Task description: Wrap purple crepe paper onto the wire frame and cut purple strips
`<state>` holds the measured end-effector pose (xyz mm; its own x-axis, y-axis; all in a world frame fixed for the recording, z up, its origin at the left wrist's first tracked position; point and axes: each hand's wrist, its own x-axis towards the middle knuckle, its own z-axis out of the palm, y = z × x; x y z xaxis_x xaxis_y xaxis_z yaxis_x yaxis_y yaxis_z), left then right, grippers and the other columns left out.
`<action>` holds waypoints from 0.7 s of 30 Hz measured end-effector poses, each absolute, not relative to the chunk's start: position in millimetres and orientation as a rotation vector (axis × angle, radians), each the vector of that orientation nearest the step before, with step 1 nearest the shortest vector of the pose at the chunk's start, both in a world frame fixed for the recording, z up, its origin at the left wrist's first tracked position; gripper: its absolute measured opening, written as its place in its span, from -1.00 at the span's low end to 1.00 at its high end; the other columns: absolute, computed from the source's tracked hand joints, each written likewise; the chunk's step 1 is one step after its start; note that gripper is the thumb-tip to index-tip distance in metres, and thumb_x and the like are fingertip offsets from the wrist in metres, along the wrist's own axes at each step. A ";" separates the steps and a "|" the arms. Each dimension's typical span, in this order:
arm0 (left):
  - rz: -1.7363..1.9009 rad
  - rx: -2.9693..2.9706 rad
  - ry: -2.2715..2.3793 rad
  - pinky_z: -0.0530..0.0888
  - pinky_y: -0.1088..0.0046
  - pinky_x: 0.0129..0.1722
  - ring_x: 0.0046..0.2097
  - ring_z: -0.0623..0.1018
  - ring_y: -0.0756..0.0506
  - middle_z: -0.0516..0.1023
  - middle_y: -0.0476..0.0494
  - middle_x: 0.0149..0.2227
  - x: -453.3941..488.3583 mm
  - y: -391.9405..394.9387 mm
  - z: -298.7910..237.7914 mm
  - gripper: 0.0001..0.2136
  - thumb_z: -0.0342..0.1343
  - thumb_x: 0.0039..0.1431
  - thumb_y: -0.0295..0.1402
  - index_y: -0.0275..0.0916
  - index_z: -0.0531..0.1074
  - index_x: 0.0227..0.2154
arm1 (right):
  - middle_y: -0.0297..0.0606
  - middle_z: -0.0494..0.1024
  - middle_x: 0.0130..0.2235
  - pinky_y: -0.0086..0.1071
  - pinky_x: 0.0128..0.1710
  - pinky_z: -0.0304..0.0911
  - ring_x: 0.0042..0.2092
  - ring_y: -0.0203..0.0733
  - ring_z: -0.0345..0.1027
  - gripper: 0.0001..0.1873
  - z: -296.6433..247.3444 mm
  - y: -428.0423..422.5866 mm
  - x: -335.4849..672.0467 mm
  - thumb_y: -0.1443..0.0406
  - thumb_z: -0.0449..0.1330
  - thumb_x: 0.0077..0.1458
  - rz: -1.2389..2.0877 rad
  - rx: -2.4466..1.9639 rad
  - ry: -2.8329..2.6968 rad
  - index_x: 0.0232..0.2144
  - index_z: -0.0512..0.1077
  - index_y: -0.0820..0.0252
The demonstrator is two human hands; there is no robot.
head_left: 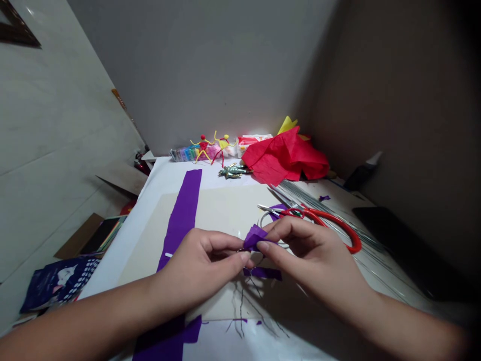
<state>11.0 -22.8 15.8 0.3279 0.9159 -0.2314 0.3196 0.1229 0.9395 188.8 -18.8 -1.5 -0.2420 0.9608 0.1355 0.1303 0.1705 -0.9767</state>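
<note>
My left hand [214,258] pinches a thin twisted wire [242,306] between thumb and fingers, and its dark ends hang down below. Meeting it from the right, my right hand [304,245] has closed thumb and forefinger on a small folded piece of purple crepe paper [254,235]. The paper is up against the wire near my left fingertips; how the two join is hidden by my fingers. Under the hands lies a short purple strip [268,273]. Just beyond my right hand rest red-handled scissors [338,225], partly covered by it.
A long purple crepe strip [182,210] crosses the pale board [221,200]. Behind stand red and yellow wire figures [203,146], a metallic figure [233,171] and crumpled red paper [287,155]. Grey wires [311,195] and a dark flat object [398,245] lie to the right.
</note>
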 end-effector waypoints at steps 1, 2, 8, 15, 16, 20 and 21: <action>0.620 1.414 1.204 0.46 0.50 -0.31 -0.30 0.57 -0.08 0.63 -0.14 -0.36 10.6 -22.5 16.1 -0.82 0.14 0.04 -0.40 -0.31 0.57 -0.30 | -0.26 0.54 -0.41 -0.37 -0.36 0.32 -0.37 -0.22 0.41 -0.88 -1.7 -18.6 188.5 0.28 0.23 -0.01 1.227 -1.081 -1.545 -0.51 0.37 0.19; 0.598 1.399 1.197 0.45 0.51 -0.32 -0.30 0.57 -0.08 0.63 -0.14 -0.35 10.3 -22.1 16.4 -0.82 0.15 0.04 -0.39 -0.31 0.57 -0.29 | -0.26 0.54 -0.41 -0.37 -0.36 0.32 -0.37 -0.22 0.41 -0.88 -1.9 -18.4 188.2 0.28 0.23 -0.01 1.264 -1.075 -1.533 -0.51 0.37 0.20; 0.573 1.422 1.226 0.43 0.57 -0.37 -0.35 0.56 -0.05 0.63 -0.12 -0.41 10.3 -21.6 21.2 -0.84 0.15 0.05 -0.36 -0.34 0.57 -0.44 | -0.27 0.53 -0.42 -0.41 -0.38 0.31 -0.39 -0.27 0.40 -0.86 -2.8 -17.7 186.1 0.30 0.23 -0.01 1.306 -1.052 -1.498 -0.52 0.33 0.20; 0.688 1.475 1.282 0.43 0.58 -0.40 -0.40 0.54 -0.02 0.62 -0.12 -0.47 11.6 -25.4 22.5 -0.85 0.15 0.04 -0.36 -0.33 0.56 -0.50 | -0.25 0.51 -0.37 -0.42 -0.39 0.30 -0.37 -0.28 0.36 -0.82 -3.8 -18.4 188.0 0.30 0.24 -0.03 1.264 -1.070 -1.463 -0.55 0.29 0.20; 0.683 1.475 1.281 0.43 0.58 -0.39 -0.40 0.54 -0.02 0.62 -0.12 -0.47 11.8 -25.6 22.4 -0.85 0.15 0.04 -0.36 -0.33 0.56 -0.50 | -0.26 0.51 -0.38 -0.42 -0.39 0.30 -0.38 -0.29 0.36 -0.81 -3.7 -18.4 188.1 0.30 0.23 -0.02 1.273 -1.073 -1.463 -0.55 0.29 0.20; 0.615 1.417 1.228 0.43 0.55 -0.35 -0.35 0.55 -0.05 0.63 -0.13 -0.41 11.7 -23.6 21.9 -0.84 0.14 0.05 -0.34 -0.32 0.56 -0.45 | -0.28 0.52 -0.41 -0.42 -0.41 0.31 -0.40 -0.28 0.40 -0.81 -2.9 -18.1 186.9 0.28 0.24 -0.01 1.385 -1.038 -1.439 -0.53 0.28 0.18; 0.598 1.405 1.213 0.43 0.55 -0.34 -0.33 0.56 -0.05 0.63 -0.13 -0.39 11.5 -22.7 21.7 -0.84 0.14 0.06 -0.33 -0.32 0.56 -0.43 | -0.28 0.53 -0.41 -0.42 -0.42 0.31 -0.40 -0.27 0.41 -0.81 -2.5 -18.0 186.4 0.27 0.24 -0.01 1.416 -1.022 -1.433 -0.52 0.29 0.18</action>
